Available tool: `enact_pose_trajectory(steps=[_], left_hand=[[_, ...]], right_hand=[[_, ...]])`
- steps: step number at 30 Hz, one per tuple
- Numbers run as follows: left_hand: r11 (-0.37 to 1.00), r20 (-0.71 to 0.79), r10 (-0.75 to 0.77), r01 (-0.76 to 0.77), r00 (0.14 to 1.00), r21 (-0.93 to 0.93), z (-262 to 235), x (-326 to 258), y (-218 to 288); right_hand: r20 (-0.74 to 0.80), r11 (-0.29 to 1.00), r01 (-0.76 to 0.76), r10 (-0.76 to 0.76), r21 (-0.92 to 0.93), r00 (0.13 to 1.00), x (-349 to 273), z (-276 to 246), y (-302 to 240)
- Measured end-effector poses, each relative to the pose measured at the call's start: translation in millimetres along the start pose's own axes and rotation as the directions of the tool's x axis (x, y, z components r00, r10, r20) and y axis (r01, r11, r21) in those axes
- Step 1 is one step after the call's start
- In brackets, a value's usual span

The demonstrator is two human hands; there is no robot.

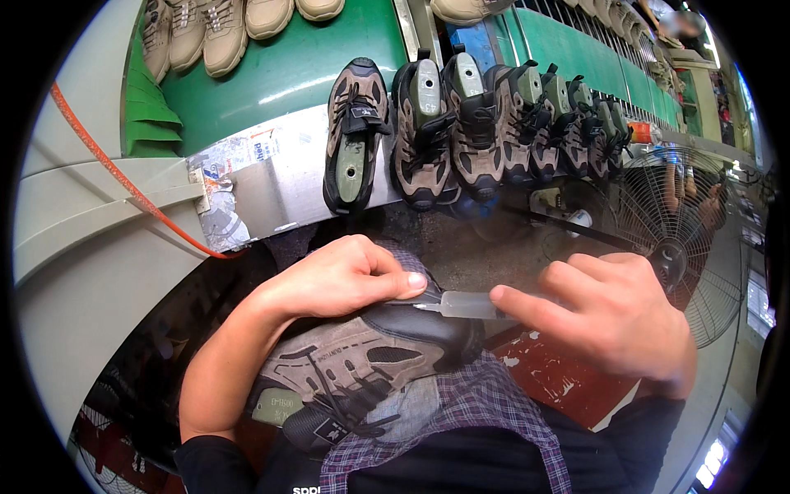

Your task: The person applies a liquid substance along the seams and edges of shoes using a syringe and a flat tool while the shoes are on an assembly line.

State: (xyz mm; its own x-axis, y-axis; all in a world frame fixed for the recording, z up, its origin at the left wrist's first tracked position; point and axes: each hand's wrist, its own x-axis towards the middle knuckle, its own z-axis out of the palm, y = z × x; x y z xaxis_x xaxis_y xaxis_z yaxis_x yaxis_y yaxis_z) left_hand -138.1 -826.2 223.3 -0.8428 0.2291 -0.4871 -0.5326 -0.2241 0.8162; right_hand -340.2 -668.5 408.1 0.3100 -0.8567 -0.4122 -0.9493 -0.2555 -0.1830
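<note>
A: Head view, only one. Where's the shoe?

B: Brown suede and black shoe with black laces (362,350). It's on the person's lap, tipped on its side over the purple plaid apron (485,391), with a green plastic last (276,405) showing at the opening.

A: Hands?

B: Left hand (346,276): fingers curled in, thumb pressed on the black edge, steadying the shoe. Right hand (609,309): mostly closed around a translucent plastic squeeze bottle with a thin nozzle (469,305), index finger laid along it. The grip's far side is hidden.

A: How far along?

B: Partway through this shoe, I'd judge. Nozzle tip is right at the black edge by the left thumb. There's white at the tip; can't tell if it's fluid or the tip itself. Finished stretch of edge versus untreated? Can't tell either.

A: And the others?

B: A row of matching brown and black shoes (477,152) stands on the bare metal ledge (288,189), lasts inside. The leftmost shoe (362,90) points its toe away from the person; the others point toward. Done or waiting, nothing shows which. Upper left, beige shoes (224,41) sit on a glossy green surface (304,78), apart from the row.
</note>
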Motion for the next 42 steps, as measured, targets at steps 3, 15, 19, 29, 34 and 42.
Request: enact_pose_trajectory(steps=[3, 15, 19, 29, 34, 42], left_hand=[[1.000, 0.004, -0.007, 0.007, 1.000, 0.027, 0.7, 1.0, 1.4], [0.990, -0.019, 0.008, -0.005, 1.000, 0.141, 6.7, -0.4, 9.6], [0.991, -0.018, 0.038, -0.035, 0.999, 0.129, 5.9, -1.9, 8.1], [0.990, -0.031, 0.050, -0.045, 0.998, 0.135, 4.3, -2.5, 9.0], [0.993, -0.037, 0.038, -0.034, 0.999, 0.114, 4.0, -3.7, 9.3], [0.989, -0.042, 0.037, -0.031, 0.998, 0.142, 0.6, -3.7, 9.0]], right_hand=[[-0.003, 1.000, 0.012, -0.012, -0.013, 1.000, 5.6, -1.2, -3.6], [-0.047, 0.975, 0.118, -0.129, -0.188, 0.991, 19.7, -11.7, -15.7], [-0.049, 0.975, 0.118, -0.129, -0.188, 0.990, 18.8, -12.1, -15.1], [0.000, 0.985, 0.085, -0.086, -0.148, 0.996, 11.8, -15.4, -12.7], [0.047, 0.990, 0.059, -0.053, -0.130, 0.997, 6.8, -19.7, -12.1], [0.089, 0.995, 0.005, 0.004, -0.097, 0.996, -3.2, -21.2, -11.7]])
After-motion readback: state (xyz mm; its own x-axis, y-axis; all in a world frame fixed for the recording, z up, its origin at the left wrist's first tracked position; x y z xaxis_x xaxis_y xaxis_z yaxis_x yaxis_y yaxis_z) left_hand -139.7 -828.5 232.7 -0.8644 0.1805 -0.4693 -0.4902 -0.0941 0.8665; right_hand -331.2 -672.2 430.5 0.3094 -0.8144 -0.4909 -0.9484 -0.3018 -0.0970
